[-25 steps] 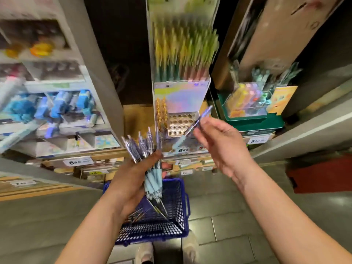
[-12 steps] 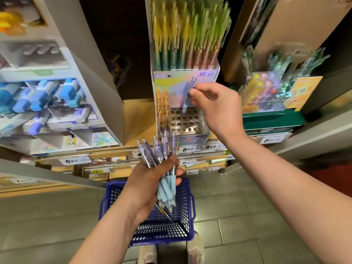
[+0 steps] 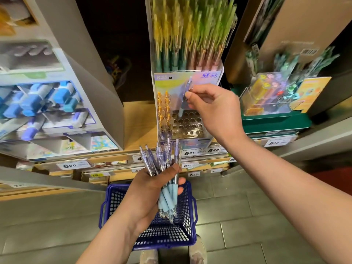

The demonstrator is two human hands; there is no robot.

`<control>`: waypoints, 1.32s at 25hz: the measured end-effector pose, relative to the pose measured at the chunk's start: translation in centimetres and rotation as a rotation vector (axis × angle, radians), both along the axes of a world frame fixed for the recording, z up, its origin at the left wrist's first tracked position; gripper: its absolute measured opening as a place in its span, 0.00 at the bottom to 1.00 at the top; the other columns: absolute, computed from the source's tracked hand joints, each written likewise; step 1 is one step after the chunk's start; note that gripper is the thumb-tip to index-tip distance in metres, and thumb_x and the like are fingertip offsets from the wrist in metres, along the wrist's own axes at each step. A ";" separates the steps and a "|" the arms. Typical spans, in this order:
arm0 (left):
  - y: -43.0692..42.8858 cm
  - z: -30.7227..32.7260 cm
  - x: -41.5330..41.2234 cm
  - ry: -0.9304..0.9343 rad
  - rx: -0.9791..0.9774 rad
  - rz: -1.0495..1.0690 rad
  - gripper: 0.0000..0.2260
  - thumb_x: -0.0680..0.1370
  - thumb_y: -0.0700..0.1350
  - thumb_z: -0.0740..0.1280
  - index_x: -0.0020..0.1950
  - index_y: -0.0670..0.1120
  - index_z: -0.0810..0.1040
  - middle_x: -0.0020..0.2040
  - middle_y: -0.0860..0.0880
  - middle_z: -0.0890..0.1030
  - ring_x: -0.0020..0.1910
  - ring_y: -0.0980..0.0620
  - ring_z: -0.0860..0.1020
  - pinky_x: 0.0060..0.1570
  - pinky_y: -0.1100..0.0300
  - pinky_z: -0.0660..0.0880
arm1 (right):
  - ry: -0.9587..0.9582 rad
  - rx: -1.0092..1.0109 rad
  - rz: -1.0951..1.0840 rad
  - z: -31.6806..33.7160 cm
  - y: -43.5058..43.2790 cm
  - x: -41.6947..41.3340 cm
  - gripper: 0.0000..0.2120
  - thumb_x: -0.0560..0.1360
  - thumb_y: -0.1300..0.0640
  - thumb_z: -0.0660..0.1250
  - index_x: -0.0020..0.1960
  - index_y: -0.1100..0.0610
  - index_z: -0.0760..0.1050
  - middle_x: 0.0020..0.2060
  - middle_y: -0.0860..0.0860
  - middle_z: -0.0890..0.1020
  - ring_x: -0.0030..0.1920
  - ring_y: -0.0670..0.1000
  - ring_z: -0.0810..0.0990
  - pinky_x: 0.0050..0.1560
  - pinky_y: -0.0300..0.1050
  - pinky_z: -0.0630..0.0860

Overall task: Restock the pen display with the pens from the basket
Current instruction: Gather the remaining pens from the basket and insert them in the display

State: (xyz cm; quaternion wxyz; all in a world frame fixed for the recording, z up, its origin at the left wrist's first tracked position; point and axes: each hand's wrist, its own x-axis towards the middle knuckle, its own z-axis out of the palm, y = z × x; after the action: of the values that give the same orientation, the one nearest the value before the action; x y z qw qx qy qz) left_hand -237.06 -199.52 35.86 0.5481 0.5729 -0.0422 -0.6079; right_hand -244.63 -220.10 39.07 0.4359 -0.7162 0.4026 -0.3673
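Observation:
My right hand (image 3: 215, 109) pinches one blue pen (image 3: 184, 100) upright, its tip at a hole in the back row of the pen display (image 3: 187, 123). That lower tier is a grid of round holes, with orange pens (image 3: 164, 109) filling its left columns. My left hand (image 3: 152, 189) grips a bunch of several blue pens (image 3: 166, 178), clips up, tips down. Below it a blue plastic basket (image 3: 185, 223) stands on the floor; my hand and arm hide most of its inside.
The display's upper tier (image 3: 190, 35) is packed with yellow and green pens. A stand of blue items (image 3: 38, 103) is at the left, a green-based stand (image 3: 274, 103) at the right. Price-tagged shelf edges (image 3: 190, 152) run below. My shoes (image 3: 196, 254) stand on grey floor tiles.
My right hand carried the single pen up from near the bunch to the display and turned it upright over the holes. The left hand with the bunch stayed roughly in place.

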 end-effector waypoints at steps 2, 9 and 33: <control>-0.1 -0.1 0.0 0.009 -0.013 0.009 0.14 0.67 0.52 0.78 0.47 0.46 0.88 0.49 0.45 0.88 0.48 0.48 0.87 0.43 0.59 0.82 | 0.115 -0.068 0.019 -0.7 0.1 0.4 0.05 0.75 0.55 0.75 0.50 0.53 0.86 0.40 0.42 0.86 0.42 0.38 0.84 0.50 0.37 0.81; -0.4 -0.3 -0.2 0.000 -0.023 -0.001 0.13 0.67 0.53 0.78 0.46 0.46 0.88 0.48 0.45 0.88 0.48 0.48 0.87 0.45 0.58 0.82 | 0.371 -0.149 0.044 -0.9 0.4 0.5 0.04 0.76 0.51 0.73 0.46 0.51 0.84 0.33 0.37 0.80 0.37 0.35 0.80 0.41 0.26 0.76; -2.0 0.4 -1.0 0.024 -0.091 0.052 0.12 0.75 0.48 0.72 0.55 0.43 0.85 0.49 0.45 0.86 0.41 0.52 0.83 0.42 0.60 0.81 | -0.163 0.109 -0.130 2.8 -1.1 -2.7 0.04 0.76 0.60 0.73 0.47 0.51 0.82 0.39 0.50 0.87 0.43 0.50 0.87 0.50 0.50 0.84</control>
State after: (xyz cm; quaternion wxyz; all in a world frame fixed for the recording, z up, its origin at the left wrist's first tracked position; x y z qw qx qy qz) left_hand -238.08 -201.51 36.25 0.5897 0.5412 -0.0482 -0.5975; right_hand -247.34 -221.20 41.91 0.4806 -0.6317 0.4309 -0.4293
